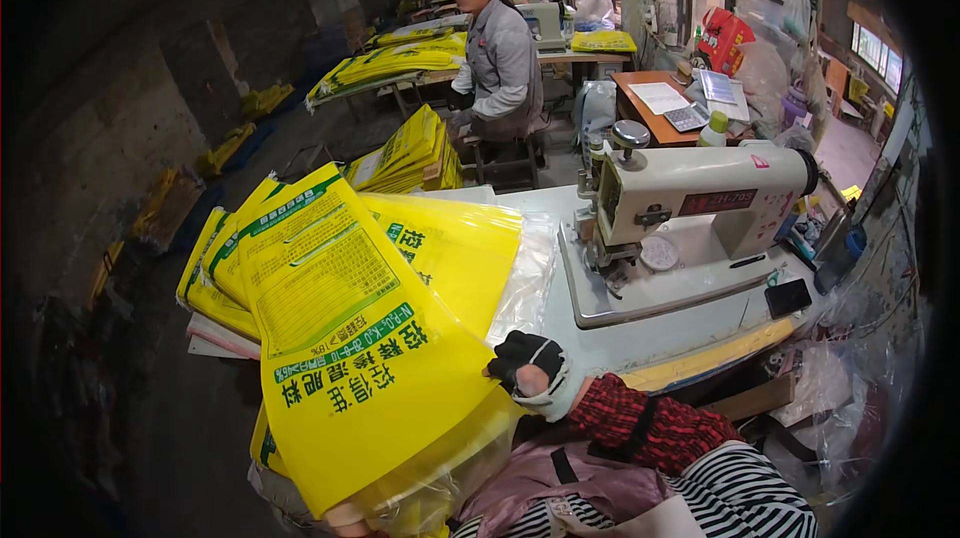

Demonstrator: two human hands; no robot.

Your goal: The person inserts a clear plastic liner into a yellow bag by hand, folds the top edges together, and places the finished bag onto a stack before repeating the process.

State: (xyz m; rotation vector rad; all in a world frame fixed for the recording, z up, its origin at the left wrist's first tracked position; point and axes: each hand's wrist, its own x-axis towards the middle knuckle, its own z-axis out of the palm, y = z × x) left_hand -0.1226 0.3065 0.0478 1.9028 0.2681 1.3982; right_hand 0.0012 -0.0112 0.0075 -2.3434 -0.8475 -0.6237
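Note:
A large yellow printed sack (pixel 350 358) with green and black lettering hangs slantwise across the front left, a clear plastic liner (pixel 440 483) showing below its lower edge. My right hand (pixel 530 375), in a black and white glove with bare fingertips, closes on the sack's right edge. Only a patch of my left hand (pixel 350 518) shows at the bottom, against the sack's lower corner; its fingers are hidden. Beneath and behind the sack lie more yellow sacks (pixel 465 243), and a clear plastic liner (pixel 530 268) spreads from them over the white table (pixel 560 343).
A white sewing machine (pixel 700 193) stands on the table to the right, near a black phone (pixel 788 298). Farther back, a person (pixel 497 58) in grey sits by stacked yellow sacks (pixel 410 153). An orange desk (pixel 640 88) with papers and a calculator (pixel 687 117) is behind the machine.

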